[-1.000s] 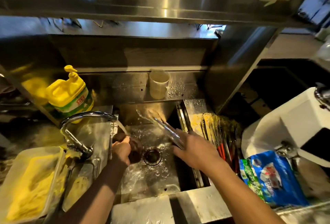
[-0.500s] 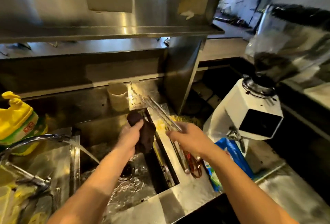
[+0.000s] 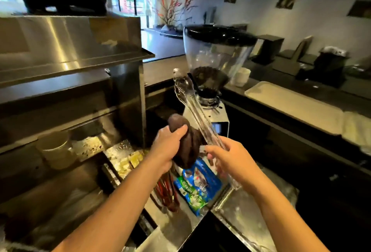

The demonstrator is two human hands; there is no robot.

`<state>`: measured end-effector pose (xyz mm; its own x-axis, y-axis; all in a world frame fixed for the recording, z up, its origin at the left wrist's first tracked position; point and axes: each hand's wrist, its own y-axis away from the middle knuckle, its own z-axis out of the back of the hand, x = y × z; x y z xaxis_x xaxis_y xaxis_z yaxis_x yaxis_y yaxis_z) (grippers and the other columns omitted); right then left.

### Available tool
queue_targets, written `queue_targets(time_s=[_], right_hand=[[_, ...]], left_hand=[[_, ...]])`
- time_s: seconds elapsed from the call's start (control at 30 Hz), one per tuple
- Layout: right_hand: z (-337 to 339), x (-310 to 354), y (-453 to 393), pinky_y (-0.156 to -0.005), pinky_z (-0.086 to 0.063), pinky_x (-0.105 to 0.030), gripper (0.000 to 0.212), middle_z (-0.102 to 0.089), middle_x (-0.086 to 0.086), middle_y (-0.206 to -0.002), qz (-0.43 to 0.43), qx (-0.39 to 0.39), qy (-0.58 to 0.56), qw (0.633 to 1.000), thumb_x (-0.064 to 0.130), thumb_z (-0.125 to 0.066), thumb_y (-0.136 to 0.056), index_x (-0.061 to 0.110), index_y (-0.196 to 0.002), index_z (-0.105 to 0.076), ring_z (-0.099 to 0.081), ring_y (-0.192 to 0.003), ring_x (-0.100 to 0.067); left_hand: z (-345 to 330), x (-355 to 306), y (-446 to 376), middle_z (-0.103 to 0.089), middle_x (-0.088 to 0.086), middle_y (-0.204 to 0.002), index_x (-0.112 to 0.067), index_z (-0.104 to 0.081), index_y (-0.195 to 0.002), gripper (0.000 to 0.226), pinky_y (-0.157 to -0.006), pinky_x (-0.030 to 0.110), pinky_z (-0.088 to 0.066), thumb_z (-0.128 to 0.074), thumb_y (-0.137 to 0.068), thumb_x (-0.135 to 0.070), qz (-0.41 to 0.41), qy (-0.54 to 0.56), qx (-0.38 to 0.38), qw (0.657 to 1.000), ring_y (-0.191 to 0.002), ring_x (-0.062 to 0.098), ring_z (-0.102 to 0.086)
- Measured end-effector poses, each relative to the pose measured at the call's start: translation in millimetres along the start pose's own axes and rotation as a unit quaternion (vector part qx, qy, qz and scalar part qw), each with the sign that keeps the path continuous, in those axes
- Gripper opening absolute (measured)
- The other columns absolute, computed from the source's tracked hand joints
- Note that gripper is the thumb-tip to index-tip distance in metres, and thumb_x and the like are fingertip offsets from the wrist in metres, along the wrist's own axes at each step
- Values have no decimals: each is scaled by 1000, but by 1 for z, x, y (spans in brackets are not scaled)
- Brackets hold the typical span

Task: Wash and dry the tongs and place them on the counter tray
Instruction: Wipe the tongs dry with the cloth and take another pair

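My right hand (image 3: 232, 158) grips the clear plastic tongs (image 3: 192, 109) near their hinge end, tips pointing up and away in front of the coffee grinder. My left hand (image 3: 170, 143) holds a bunched dark brown cloth (image 3: 188, 149) right beside the tongs' lower shaft. A pale rectangular tray (image 3: 297, 107) lies on the dark counter at the right, well beyond both hands.
A coffee grinder (image 3: 216, 65) with a bean hopper stands just behind the tongs. Below the hands lie a blue and green packet (image 3: 198, 189) and red utensils (image 3: 166, 193). A white cup (image 3: 56, 149) sits on the sink ledge at left under steel shelving (image 3: 70, 51).
Both hands lifted out of the sink and swung right, carrying the tongs and cloth up in front of the grinder. The view turned right; tap and detergent bottle left the frame.
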<state>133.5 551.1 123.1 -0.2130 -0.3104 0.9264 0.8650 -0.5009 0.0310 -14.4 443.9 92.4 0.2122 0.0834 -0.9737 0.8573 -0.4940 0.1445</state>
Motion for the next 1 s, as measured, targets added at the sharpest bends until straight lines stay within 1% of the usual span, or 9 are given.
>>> queue_targets(time_s=[0.17, 0.23, 0.33, 0.47, 0.57, 0.67, 0.83, 0.9, 1.0], right_hand=[[73, -30, 18, -41, -42, -27, 25, -67, 1, -69, -42, -91, -76, 992, 45, -67, -67, 28, -86, -69, -54, -47, -14], [98, -45, 24, -41, -43, -28, 18, -68, 0, -69, -64, -126, -100, 985, 40, -68, -73, 27, -86, -69, -55, -47, -15], [140, -69, 34, -42, -43, -28, 12, -69, 1, -66, -99, -175, -122, 972, 32, -66, -88, 22, -94, -65, -56, -47, -15], [188, -93, 45, -43, -44, -26, 25, -70, 0, -69, -148, -219, -166, 950, 41, -62, -91, 17, -95, -67, -57, -49, -15], [225, -111, 54, -43, -44, -29, 38, -68, -5, -74, -174, -224, -232, 930, 47, -55, -93, 15, -111, -64, -56, -51, -18], [261, -125, 63, -45, -43, -30, 45, -64, -9, -76, -182, -230, -297, 909, 45, -43, -96, 10, -120, -59, -53, -52, -21], [318, -138, 76, -46, -42, -31, 49, -62, -15, -78, -146, -245, -404, 869, 32, -39, -85, 1, -121, -55, -52, -54, -24], [340, -141, 79, -45, -44, -33, 47, -64, -15, -79, -146, -296, -367, 870, 33, -42, -84, 1, -115, -57, -54, -55, -23], [376, -143, 81, -49, -45, -34, 34, -64, -10, -77, -219, -405, -150, 875, 39, -50, -87, 9, -98, -62, -55, -55, -21]], left_hand=[[-99, 7, 5, -75, 16, -100, -14, -71, -97, 11, -85, 41, -56, -62, -94, -19, 28, 5, 119, 993, -94, 30, -71], [-134, 16, 7, -76, 11, -98, -15, -71, -97, 11, -81, 37, -58, -61, -95, -21, 45, -2, 156, 987, -91, 26, -73], [-190, 38, 10, -75, 13, -104, -13, -70, -107, 20, -91, 44, -56, -63, -94, -26, 78, -30, 183, 980, -97, 29, -71], [-250, 68, 15, -71, 13, -115, -17, -65, -123, 34, -98, 50, -52, -63, -93, -33, 118, -64, 198, 971, -105, 31, -68], [-291, 88, 19, -73, 10, -113, -20, -66, -120, 28, -99, 49, -52, -61, -94, -31, 153, -57, 239, 957, -104, 28, -69], [-328, 102, 25, -78, 6, -98, -24, -71, -104, 14, -89, 41, -58, -62, -94, -27, 166, -49, 267, 948, -93, 24, -74], [-378, 107, 37, -78, 7, -96, -19, -73, -104, 16, -87, 43, -59, -62, -95, -27, 167, -61, 313, 933, -93, 24, -74], [-392, 109, 40, -78, 6, -98, -18, -72, -107, 18, -87, 40, -59, -61, -95, -28, 172, -58, 328, 927, -94, 23, -74], [-407, 110, 44, -77, 6, -102, -19, -69, -111, 19, -83, 36, -60, -60, -97, -28, 177, -64, 345, 920, -94, 21, -74]])
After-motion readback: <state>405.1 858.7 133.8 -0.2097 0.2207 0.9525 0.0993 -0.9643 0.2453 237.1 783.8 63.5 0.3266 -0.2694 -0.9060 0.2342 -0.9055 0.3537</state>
